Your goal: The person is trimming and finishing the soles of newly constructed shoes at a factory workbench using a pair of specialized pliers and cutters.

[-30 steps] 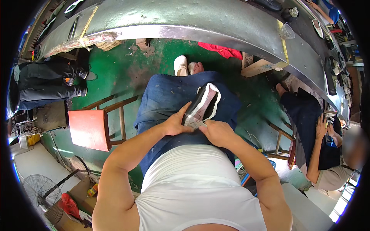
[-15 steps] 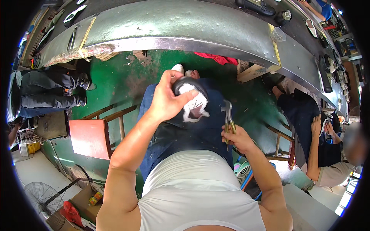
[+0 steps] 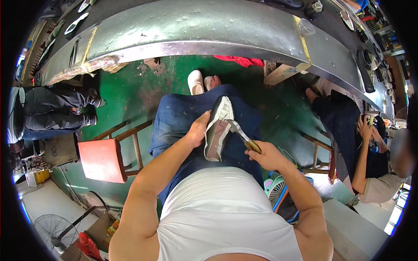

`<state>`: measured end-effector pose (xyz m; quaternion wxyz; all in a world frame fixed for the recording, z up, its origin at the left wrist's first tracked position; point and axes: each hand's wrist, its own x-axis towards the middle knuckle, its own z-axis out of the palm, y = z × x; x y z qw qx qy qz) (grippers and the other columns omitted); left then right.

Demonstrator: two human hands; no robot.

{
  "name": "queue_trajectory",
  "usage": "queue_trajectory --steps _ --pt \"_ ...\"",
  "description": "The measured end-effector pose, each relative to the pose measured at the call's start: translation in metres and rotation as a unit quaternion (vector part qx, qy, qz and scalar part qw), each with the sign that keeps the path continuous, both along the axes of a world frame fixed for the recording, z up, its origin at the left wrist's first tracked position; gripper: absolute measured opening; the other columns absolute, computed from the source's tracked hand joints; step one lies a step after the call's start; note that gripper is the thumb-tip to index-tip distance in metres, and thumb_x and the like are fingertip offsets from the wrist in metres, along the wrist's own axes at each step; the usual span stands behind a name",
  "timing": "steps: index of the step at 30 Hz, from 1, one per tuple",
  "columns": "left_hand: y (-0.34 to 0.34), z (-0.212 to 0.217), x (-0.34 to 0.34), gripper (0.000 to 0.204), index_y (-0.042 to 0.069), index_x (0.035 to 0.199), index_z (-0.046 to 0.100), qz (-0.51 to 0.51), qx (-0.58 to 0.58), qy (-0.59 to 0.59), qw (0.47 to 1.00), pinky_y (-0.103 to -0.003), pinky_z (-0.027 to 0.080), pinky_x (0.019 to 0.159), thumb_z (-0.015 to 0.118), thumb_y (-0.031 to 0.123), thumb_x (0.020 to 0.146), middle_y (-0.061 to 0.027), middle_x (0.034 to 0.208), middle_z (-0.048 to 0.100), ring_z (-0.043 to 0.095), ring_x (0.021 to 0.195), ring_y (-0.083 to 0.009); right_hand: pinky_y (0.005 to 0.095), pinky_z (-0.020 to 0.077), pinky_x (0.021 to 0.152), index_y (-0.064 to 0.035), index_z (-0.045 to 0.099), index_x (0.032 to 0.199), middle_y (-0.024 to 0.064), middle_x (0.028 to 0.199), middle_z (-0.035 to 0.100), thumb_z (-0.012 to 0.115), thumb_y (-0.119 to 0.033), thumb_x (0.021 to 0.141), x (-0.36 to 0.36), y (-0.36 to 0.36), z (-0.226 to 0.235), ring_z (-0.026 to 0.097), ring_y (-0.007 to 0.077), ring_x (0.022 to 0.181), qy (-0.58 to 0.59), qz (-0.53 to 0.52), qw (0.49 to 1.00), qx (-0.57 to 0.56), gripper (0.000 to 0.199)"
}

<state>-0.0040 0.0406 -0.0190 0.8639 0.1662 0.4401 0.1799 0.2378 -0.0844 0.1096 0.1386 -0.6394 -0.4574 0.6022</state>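
Over my lap, on a dark blue apron [image 3: 172, 115], a half-made shoe [image 3: 216, 141] lies sole side up with its toe pointing away from me. White gathered material edges its brownish bottom, and a dark rim shows at the toe. My left hand [image 3: 200, 128] grips the shoe's left side, its fingertips partly hidden. In my right hand [image 3: 266, 155] is a pair of lasting pliers [image 3: 244, 137] with a curved metal head and yellowish handles. The head reaches the shoe's right edge near the toe; whether it pinches the material I cannot tell.
A long metal-topped bench [image 3: 187, 28] curves across the far side, with shoe parts on it. To the left stands a red-seated stool [image 3: 102, 159], beyond it another person's legs [image 3: 61, 106]. A person [image 3: 379, 174] works at right. A small fan [image 3: 275, 191] is beside my right arm.
The shoe has come down toward my lap and turned from toe-near to toe-away, bottom up. My left hand shifted to its side; the right hand brought the pliers left onto the shoe.
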Motion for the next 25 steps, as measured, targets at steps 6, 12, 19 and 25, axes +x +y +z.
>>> queue_trajectory --steps 6,12,19,25 --pt "-0.018 0.003 -0.004 0.053 0.009 0.153 0.035 0.005 0.136 0.02 0.99 -0.034 0.042 0.109 0.026 0.041 0.111 -0.0119 0.141 0.053 0.052 0.129 -0.0213 0.0409 0.0481 0.07 -0.0014 0.059 0.106 0.0141 0.078 0.06 0.061 -0.015 0.092 -0.006 0.03 0.008 0.059 0.0265 0.072 -0.025 0.13 0.991 -0.001 0.02" --pt "-0.026 -0.041 -0.009 0.059 0.007 0.153 0.031 -0.036 0.259 0.065 0.963 -0.03 0.036 0.112 0.021 0.045 0.11 -0.0142 0.143 0.051 0.047 0.131 -0.0221 0.0375 0.0488 0.07 -0.0017 0.058 0.108 0.0114 0.08 0.058 0.061 -0.014 0.092 -0.02 0.028 -0.021 0.058 0.0228 0.073 -0.036 0.076 0.992 0.092 0.02" --pt "-0.024 -0.004 -0.002 0.057 0.005 0.152 0.032 -0.047 0.264 0.086 0.96 -0.03 0.033 0.113 0.023 0.043 0.111 -0.0125 0.142 0.05 0.045 0.132 -0.0194 0.042 0.0492 0.072 -0.0025 0.057 0.114 0.0181 0.081 0.06 0.061 -0.012 0.09 -0.004 0.032 -0.009 0.063 0.0309 0.078 0.056 0.091 0.992 -0.064 0.026" --pt "-0.028 -0.015 -0.003 0.058 0.007 0.153 0.03 -0.051 0.288 0.092 0.952 -0.029 0.033 0.113 0.03 0.046 0.11 -0.0127 0.141 0.05 0.045 0.131 -0.0195 0.0406 0.0506 0.077 -0.0086 0.059 0.125 0.0137 0.095 0.07 0.064 -0.017 0.09 -0.008 0.057 0.023 0.066 0.0266 0.085 -0.082 0.172 0.982 0.013 0.036"
